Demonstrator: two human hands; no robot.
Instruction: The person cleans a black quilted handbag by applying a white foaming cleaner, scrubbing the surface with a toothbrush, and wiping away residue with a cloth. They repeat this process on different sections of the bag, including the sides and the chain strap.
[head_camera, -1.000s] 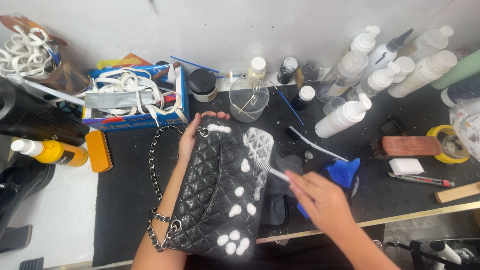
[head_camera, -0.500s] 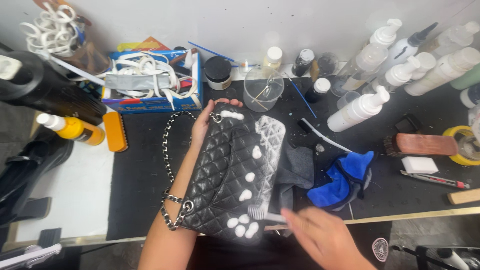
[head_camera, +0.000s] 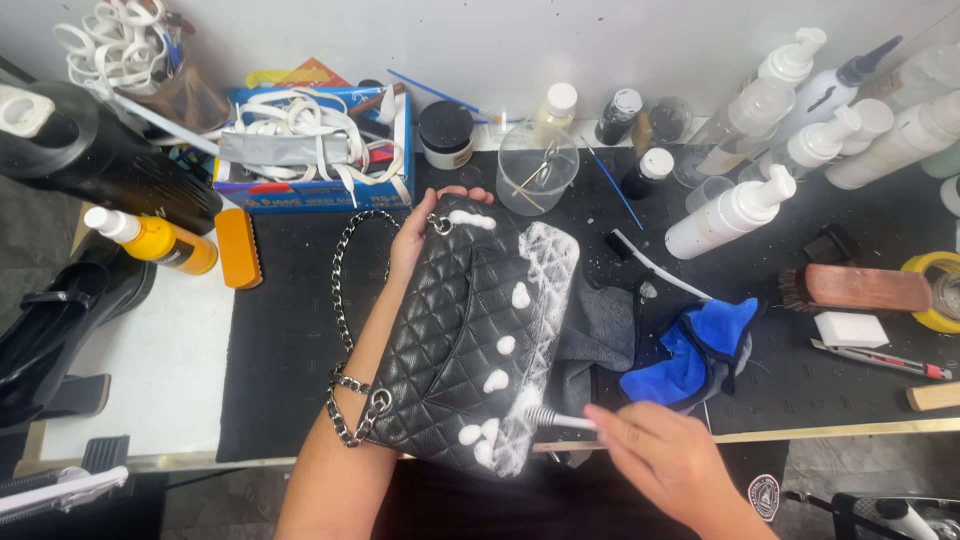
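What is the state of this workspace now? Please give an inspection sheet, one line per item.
Surface: black mat, speckled white.
Job's things: black quilted bag with foam dabs; small brush at its lower edge.
Clutter: pump bottles, clear cup, blue cloth, blue box of white straps.
Grippers: left hand holds the bag's top; right hand grips the brush.
Cables: nothing seen.
Surroundings: white wall.

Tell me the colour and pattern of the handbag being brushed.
Black, diamond-quilted handbag, dabbed with white foam; head view.
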